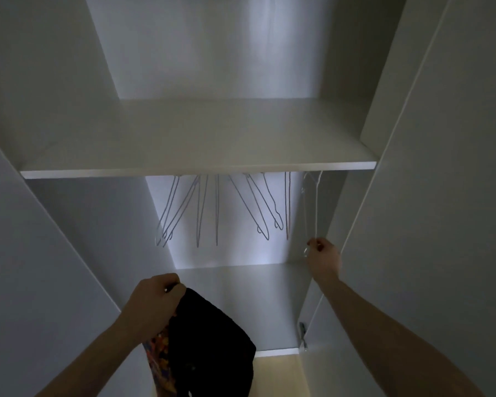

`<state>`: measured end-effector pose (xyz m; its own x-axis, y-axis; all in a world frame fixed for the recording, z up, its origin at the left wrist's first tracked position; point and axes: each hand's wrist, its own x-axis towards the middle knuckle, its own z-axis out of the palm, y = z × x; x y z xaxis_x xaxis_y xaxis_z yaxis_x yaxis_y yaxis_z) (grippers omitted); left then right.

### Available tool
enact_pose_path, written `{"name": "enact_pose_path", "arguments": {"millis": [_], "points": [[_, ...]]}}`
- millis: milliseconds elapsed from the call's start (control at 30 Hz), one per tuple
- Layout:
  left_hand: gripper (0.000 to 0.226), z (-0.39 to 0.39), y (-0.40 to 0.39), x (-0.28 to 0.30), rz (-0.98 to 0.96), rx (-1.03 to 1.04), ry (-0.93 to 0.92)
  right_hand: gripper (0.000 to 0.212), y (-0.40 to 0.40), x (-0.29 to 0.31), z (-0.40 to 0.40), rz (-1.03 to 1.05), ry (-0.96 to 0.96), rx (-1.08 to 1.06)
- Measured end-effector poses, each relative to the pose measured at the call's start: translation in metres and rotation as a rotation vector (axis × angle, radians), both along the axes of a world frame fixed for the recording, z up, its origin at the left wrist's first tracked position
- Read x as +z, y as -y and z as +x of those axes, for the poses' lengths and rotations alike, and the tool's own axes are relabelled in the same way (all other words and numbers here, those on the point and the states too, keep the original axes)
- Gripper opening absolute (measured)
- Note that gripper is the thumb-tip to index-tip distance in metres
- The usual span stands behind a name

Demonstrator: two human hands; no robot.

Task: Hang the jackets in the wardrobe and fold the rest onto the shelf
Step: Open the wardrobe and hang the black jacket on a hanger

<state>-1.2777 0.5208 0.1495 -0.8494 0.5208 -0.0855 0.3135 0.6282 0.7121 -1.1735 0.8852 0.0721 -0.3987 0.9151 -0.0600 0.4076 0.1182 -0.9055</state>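
Observation:
I face the open white wardrobe. My left hand (155, 302) grips the top of a black jacket (212, 345) with a colourful patterned lining, which hangs down at the bottom centre. My right hand (324, 257) pinches the lower end of a thin white wire hanger (312, 207) at the far right under the shelf (198, 156). Several more wire hangers (216, 210) hang in a row beneath that shelf; the rail itself is hidden behind the shelf's front edge.
The wardrobe's floor panel (241, 296) lies below the hangers. An open door (441, 196) stands at the right with a metal hinge (302, 333) low down; another white panel (26, 253) flanks the left.

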Motion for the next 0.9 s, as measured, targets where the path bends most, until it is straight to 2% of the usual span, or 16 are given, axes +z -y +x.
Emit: {"name": "enact_pose_path", "arguments": {"millis": [133, 267, 433, 533, 733, 900], "points": [[0.047, 0.005, 0.018, -0.005, -0.062, -0.028, -0.088, 0.022, 0.038, -0.016, 0.036, -0.056, -0.021, -0.037], [0.020, 0.010, 0.043, -0.014, -0.094, -0.059, -0.107, 0.021, 0.085, -0.024, 0.078, -0.065, -0.016, -0.058], [0.034, 0.021, 0.080, -0.031, -0.044, -0.155, -0.105, 0.024, 0.150, -0.024, 0.135, 0.009, 0.091, 0.005], [0.034, 0.021, 0.098, -0.042, 0.028, -0.148, -0.128, 0.023, 0.184, -0.022, 0.169, 0.053, 0.144, 0.030], [0.042, 0.020, 0.121, -0.053, 0.154, -0.055, 0.050, 0.032, 0.240, 0.000, 0.228, 0.047, 0.214, 0.100], [0.042, 0.019, 0.135, -0.062, 0.221, 0.030, 0.214, 0.030, 0.283, 0.045, 0.260, 0.188, 0.209, 0.225]]}}
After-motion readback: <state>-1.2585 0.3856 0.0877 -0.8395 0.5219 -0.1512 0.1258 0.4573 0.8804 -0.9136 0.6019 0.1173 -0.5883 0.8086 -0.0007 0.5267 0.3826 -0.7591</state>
